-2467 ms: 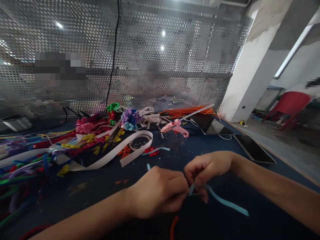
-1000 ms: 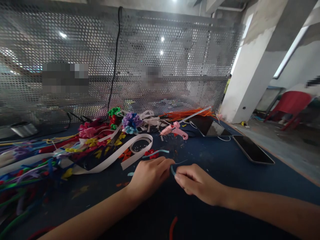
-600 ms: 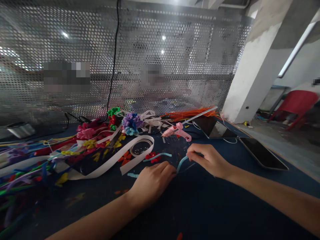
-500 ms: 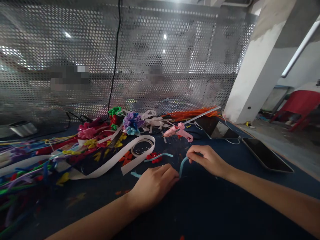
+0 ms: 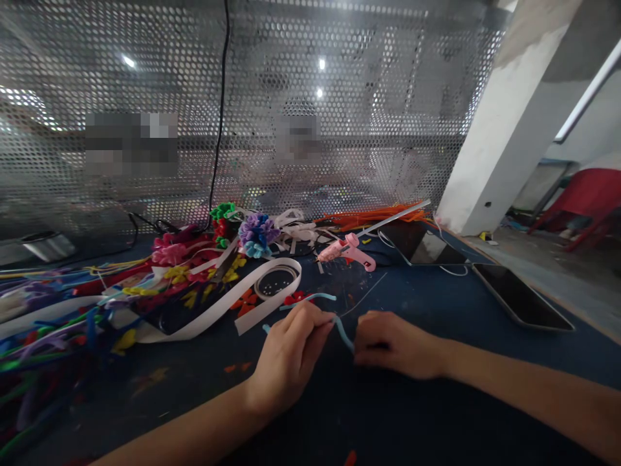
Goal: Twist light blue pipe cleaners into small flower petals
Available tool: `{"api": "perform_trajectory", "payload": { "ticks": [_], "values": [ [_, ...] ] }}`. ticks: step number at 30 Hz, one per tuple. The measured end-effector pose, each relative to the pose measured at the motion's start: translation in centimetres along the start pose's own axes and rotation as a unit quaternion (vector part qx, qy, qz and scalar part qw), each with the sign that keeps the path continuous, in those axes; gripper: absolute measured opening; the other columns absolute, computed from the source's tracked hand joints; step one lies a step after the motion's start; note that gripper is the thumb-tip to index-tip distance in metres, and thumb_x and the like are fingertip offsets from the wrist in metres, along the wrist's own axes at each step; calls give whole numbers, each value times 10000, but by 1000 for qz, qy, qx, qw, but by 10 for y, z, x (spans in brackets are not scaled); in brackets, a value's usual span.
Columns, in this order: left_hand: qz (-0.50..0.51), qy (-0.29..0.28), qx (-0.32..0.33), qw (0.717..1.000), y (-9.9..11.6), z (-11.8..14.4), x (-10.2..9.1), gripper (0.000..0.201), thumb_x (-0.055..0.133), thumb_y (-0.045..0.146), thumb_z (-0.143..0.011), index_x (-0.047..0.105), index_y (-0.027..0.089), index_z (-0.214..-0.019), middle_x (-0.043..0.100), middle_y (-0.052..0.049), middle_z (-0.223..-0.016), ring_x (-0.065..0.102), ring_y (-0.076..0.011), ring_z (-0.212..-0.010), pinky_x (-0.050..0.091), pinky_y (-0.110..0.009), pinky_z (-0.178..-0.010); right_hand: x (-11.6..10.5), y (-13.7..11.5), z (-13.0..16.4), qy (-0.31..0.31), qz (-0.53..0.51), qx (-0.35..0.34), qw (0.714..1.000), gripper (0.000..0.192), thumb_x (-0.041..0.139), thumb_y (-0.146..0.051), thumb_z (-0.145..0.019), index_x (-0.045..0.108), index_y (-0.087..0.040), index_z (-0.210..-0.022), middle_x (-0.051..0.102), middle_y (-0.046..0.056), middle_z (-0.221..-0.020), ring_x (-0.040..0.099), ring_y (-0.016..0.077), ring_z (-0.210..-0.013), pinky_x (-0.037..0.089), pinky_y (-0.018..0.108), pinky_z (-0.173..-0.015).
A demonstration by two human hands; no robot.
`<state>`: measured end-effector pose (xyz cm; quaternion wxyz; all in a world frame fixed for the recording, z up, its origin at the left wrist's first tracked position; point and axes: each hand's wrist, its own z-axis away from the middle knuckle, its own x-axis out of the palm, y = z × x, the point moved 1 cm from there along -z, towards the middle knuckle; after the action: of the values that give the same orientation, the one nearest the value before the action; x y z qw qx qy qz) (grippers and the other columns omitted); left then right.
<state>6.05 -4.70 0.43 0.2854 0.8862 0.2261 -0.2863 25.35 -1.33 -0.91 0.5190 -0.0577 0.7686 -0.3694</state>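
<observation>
Right hand [image 5: 392, 344] has dropped back toward the body since half a second ago and now sits just beside the left hand [image 5: 291, 353]; the raised arc of the blue pipe cleaner [image 5: 342, 331] has flattened to a short span between them; camera view has shifted slightly too.

Left hand: fingers curled, pinching the pipe cleaner at its tips, knuckles up, low over the desk [image 5: 436, 401]; a short blue end shows past its far side.
Right hand: closed in a loose fist, gripping the other end of the pipe cleaner; exact finger contact hidden behind the knuckles.
Pipe cleaner: held between both hands, low over the dark blue desk, centre of view, near the front edge.

Around it: another blue strand [image 5: 310, 300] and a red flower [image 5: 295, 298] just beyond the left hand; white strip [image 5: 218, 310] looping around a tape ring [image 5: 274, 283]; pink glue gun [image 5: 347, 251] further back; purple flower [image 5: 257, 233] beside it; orange stems [image 5: 373, 217] by the mesh panel [image 5: 339, 129]; tablet [image 5: 422, 244] and phone [image 5: 521, 296] to the right, well apart from the hands; heap of coloured stems [image 5: 48, 323] on the left.
</observation>
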Motion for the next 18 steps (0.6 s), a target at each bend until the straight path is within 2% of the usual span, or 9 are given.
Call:
{"api": "perform_trajectory", "payload": {
  "ticks": [4, 9, 11, 14, 18],
  "values": [
    [-7, -23, 19, 1000, 0, 1, 2, 112, 433, 116, -866, 519, 176, -908, 570, -18, -761, 555, -114, -677, 454, -220, -601, 19, -28, 8, 1, 175, -62, 983, 274, 410, -293, -886, 586, -155, -727, 578, 32, -669, 492, 129, -603, 365, 262, -582],
    [-57, -61, 65, 994, 0, 1, 4, 116, 419, 144, -881, 531, 161, -903, 562, -13, -712, 538, -116, -622, 436, -218, -546, 24, -57, 16, 48, 257, -74, 962, 216, 431, -245, -843, 560, -166, -690, 561, 34, -611, 467, 145, -551, 318, 289, -498],
    [-71, -99, 86, 989, -1, 1, 6, 123, 408, 133, -879, 529, 157, -877, 563, -13, -705, 532, -116, -609, 424, -212, -526, 14, -66, 17, 63, 264, -80, 959, 222, 429, -229, -844, 557, -169, -673, 551, 34, -598, 453, 145, -544, 297, 294, -483],
    [-47, -159, 104, 981, -2, -1, 7, 129, 406, 116, -871, 525, 158, -845, 560, -12, -707, 521, -115, -614, 414, -209, -528, -16, -69, 15, 86, 249, -73, 962, 234, 397, -210, -880, 565, -167, -723, 558, 36, -653, 459, 141, -596, 324, 283, -529],
    [30, -163, 104, 981, -3, -4, 7, 122, 407, 105, -865, 510, 156, -827, 562, -22, -730, 521, -119, -655, 422, -220, -566, -62, -41, 10, 137, 166, -25, 976, 215, 404, -257, -905, 559, -179, -778, 558, 20, -725, 489, 127, -687, 368, 258, -638]
  ]
}}
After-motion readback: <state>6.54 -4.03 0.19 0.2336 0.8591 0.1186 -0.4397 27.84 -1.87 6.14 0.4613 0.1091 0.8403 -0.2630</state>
